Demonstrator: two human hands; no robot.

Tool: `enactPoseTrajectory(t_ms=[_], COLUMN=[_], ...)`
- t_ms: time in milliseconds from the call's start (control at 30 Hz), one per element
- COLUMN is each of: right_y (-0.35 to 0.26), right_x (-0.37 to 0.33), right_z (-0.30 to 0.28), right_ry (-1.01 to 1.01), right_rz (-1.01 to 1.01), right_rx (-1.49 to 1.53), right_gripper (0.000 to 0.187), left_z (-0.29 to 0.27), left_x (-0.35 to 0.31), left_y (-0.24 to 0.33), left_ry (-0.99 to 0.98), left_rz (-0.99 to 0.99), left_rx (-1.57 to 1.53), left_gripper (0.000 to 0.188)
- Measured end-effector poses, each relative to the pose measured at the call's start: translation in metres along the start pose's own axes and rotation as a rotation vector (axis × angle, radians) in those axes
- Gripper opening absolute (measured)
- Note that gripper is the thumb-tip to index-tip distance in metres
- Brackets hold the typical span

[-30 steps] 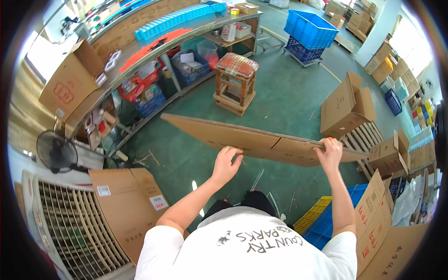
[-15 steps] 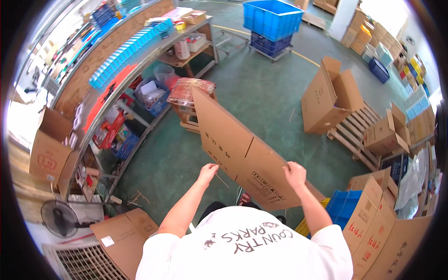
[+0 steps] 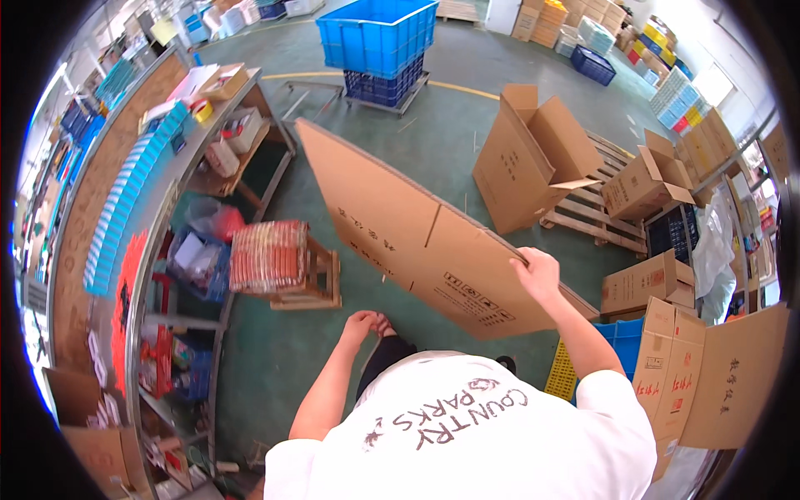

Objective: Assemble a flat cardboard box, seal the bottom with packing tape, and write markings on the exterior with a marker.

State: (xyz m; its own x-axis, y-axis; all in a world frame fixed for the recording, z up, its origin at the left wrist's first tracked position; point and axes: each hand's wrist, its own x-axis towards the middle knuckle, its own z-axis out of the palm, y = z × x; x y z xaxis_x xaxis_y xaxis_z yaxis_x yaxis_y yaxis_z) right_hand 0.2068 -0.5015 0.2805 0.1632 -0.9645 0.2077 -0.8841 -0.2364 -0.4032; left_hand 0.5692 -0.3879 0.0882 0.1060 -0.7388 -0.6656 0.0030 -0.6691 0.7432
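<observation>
A large flat cardboard carton, folded and printed with dark marks, hangs slanting in front of me. My right hand grips its upper edge near the right end, with the thumb over the near face. My left hand is off the cardboard, low and to the left of it, above the floor beside my foot. Its fingers are curled together, and whatever they may hold is too small to make out.
At left runs a long workbench with shelves of bins. A wooden stool bears a patterned cushion. Stacked blue crates stand on a trolley ahead. Open cartons and a pallet lie right; a blue bin is nearby.
My view has turned to the right. The cardboard has swung with my right hand, still gripped, and my left hand has moved away from its lower edge.
</observation>
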Motion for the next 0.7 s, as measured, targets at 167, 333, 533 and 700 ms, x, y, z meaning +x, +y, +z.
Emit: enactPoseTrajectory(t_ms=[167,333,533,700], right_y=[-0.043,-0.049,-0.013,-0.023], right_x=[0.100,0.171,0.232,0.252], right_z=[0.052,0.089,0.204,0.195], right_ry=[0.107,0.198,-0.089,-0.244], right_rz=[-0.073,-0.110,-0.022,0.151], right_rx=[0.001,-0.055,-0.262,-0.087], right_gripper=[0.017,0.017,0.015,0.041], left_z=[-0.033,-0.055,-0.089,-0.079], left_x=[0.085,0.156,0.271,0.335], left_y=[0.125,0.248,0.300,0.355], left_ry=[-0.036,0.048,0.055,0.264], left_rz=[0.184,0.386,0.250,0.051], left_rx=[0.046,0.016,-0.060,-0.061], left_gripper=[0.022,0.028,0.032,0.063])
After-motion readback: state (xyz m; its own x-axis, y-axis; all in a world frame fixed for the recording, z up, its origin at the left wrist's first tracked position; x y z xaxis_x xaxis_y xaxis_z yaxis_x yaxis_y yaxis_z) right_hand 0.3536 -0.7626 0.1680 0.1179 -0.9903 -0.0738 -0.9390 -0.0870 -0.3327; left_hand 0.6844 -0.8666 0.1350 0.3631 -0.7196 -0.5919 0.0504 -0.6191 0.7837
